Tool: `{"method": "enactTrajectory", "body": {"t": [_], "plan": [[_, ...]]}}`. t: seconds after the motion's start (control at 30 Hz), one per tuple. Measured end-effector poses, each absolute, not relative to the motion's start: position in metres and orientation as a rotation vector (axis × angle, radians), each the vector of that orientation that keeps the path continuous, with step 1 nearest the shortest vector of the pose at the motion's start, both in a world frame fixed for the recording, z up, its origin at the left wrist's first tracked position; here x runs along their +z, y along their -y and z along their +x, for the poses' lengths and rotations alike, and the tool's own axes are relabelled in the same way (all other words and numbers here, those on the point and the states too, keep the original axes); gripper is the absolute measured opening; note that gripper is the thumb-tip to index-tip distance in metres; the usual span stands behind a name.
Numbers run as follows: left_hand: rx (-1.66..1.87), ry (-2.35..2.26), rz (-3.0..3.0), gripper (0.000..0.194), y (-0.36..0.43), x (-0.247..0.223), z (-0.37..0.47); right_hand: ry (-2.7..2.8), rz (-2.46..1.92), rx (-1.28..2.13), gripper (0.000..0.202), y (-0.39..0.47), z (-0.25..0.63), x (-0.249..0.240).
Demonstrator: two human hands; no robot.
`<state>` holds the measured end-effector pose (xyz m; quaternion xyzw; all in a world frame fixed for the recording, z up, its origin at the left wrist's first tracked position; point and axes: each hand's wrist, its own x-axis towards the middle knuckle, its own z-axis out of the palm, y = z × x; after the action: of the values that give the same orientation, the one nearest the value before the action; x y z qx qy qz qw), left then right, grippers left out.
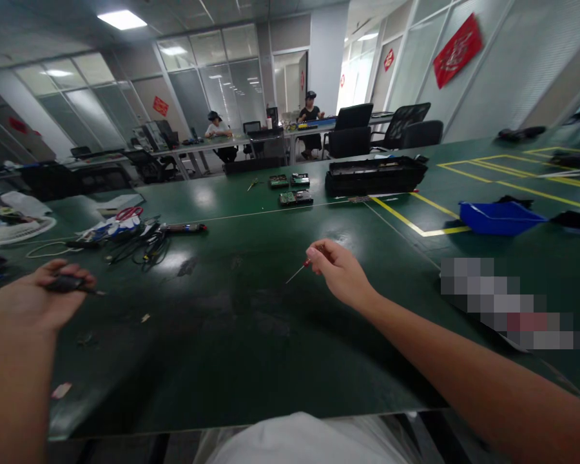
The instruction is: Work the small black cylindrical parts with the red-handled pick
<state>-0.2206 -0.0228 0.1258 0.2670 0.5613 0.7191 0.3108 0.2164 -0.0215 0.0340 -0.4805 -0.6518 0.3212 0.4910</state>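
In my right hand [331, 264] is a thin screwdriver [297, 273], pinched between thumb and fingers. Its slim metal shaft points down and left over the green table [251, 348], with a bit of red showing by my fingertips. My left hand [38, 293], at the far left, is curled palm up around a short black-handled tool [67, 283]. A narrow tip sticks out of that tool to the right; blur hides its exact kind. Beyond my right hand lie several small circuit-board units [296, 198].
A long black housing [374, 177] stands at the back. Tangled cables [140, 241] and red-handled scissors [128, 214] lie left. On the right are a blue tray [500, 218], yellow tape lines [425, 232] and a pixelated flat item [502, 303]. Two people sit at far desks.
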Motion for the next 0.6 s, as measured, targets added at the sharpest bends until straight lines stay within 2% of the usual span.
{"method": "enactTrajectory", "body": {"t": [0.07, 0.17, 0.3, 0.33, 0.5, 0.6], "plan": [[1.807, -1.228, 0.661, 0.012, 0.010, 0.118, -0.191, 1.573, -1.160, 0.775, 0.028, 0.021, 0.219, 0.036], [1.620, -0.974, 0.724, 0.020, 0.000, 0.108, -0.124, 1.574, -1.150, 0.746, 0.028, 0.024, 0.221, 0.041], [1.278, -0.891, 1.039, 0.060, 0.002, 0.079, -0.034, 1.528, -1.111, 0.643, 0.024, 0.033, 0.222, 0.050], [1.234, -0.898, 1.139, 0.064, 0.005, 0.069, -0.017, 1.500, -1.091, 0.610, 0.024, 0.036, 0.221, 0.052], [0.950, -0.910, 1.489, 0.046, 0.019, 0.026, 0.027, 1.414, -0.989, 0.476, 0.025, 0.047, 0.220, 0.055], [0.804, -0.861, 1.557, 0.042, 0.024, 0.018, 0.027, 1.452, -0.970, 0.433, 0.025, 0.050, 0.219, 0.053]]}}
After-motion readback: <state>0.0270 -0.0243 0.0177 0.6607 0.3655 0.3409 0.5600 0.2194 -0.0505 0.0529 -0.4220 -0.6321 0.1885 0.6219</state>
